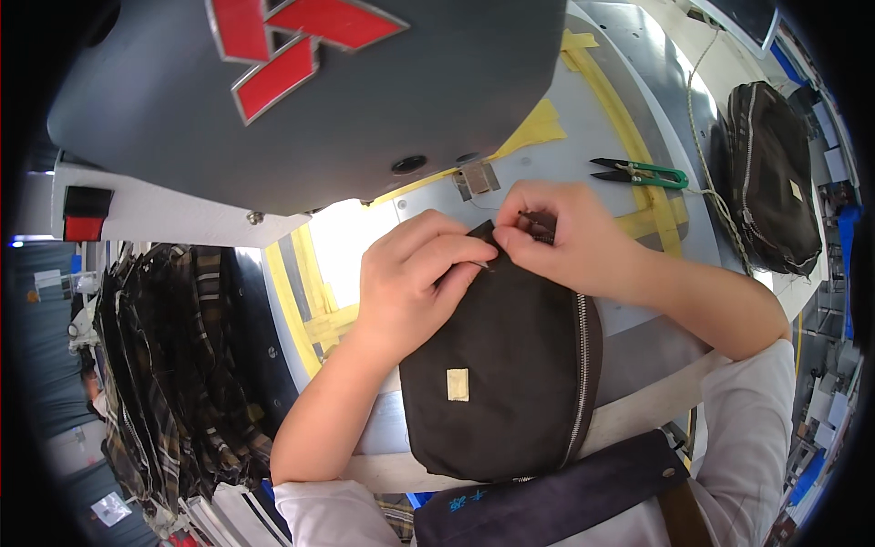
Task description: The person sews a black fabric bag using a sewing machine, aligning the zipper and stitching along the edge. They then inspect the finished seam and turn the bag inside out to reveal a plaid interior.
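Note:
A dark brown fabric bag (510,383) with a silver zipper down its right side and a small cream label lies in front of me. My left hand (415,283) is closed in a pinch on the bag's narrow top end. Right beside it, my right hand (556,232) pinches the same end between thumb and fingers. A short piece of dark strap (538,223) shows within the curl of my right fingers. What lies exactly between the fingertips is partly hidden.
A large grey machine head (310,109) with a red emblem overhangs the worktable at upper left. Green-handled thread snips (643,173) lie to the right of my right hand. Another dark zippered bag (775,182) sits at far right. Several dark plaid pieces (173,346) hang at left.

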Motion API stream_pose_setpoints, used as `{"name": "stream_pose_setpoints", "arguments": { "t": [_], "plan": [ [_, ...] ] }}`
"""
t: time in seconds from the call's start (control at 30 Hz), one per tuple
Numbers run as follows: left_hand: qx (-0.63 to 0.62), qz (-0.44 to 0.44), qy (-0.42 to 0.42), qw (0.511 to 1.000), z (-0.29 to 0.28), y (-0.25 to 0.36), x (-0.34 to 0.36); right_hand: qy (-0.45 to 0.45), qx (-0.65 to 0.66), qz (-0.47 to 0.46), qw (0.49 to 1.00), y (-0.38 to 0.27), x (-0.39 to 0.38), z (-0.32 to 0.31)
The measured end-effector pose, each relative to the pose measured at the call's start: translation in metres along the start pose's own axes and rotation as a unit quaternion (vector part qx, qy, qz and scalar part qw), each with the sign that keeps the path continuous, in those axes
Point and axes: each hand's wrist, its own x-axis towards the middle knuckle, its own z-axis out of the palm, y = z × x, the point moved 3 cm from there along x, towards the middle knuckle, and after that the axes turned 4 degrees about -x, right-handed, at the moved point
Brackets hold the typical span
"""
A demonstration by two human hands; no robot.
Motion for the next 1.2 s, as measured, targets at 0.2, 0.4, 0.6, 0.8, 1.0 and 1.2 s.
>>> {"name": "stream_pose_setpoints", "arguments": {
  "t": [0.2,0.4,0.6,0.8,1.0,1.2],
  "plan": [
    [0.046,0.075,0.058,0.994,-0.002,0.008,0.003,-0.016,-0.106,-0.018,0.994,-0.006,0.004,-0.002],
    [0.108,0.093,0.076,0.987,0.005,0.015,-0.001,0.048,-0.070,-0.013,0.996,-0.001,0.003,0.000],
    [0.074,-0.046,0.035,0.996,0.004,0.009,-0.002,0.039,-0.071,-0.033,0.996,-0.007,-0.006,0.005],
    [0.030,-0.002,0.112,0.993,0.006,0.005,-0.007,0.014,-0.067,-0.055,0.996,-0.003,-0.007,0.000],
    [-0.001,-0.069,0.071,0.995,0.004,0.001,-0.007,0.019,-0.035,-0.060,0.997,0.000,-0.009,-0.002],
    [-0.035,-0.120,0.051,0.991,0.002,-0.001,-0.005,0.038,-0.138,-0.246,0.959,-0.005,-0.010,-0.003]
  ]
}}
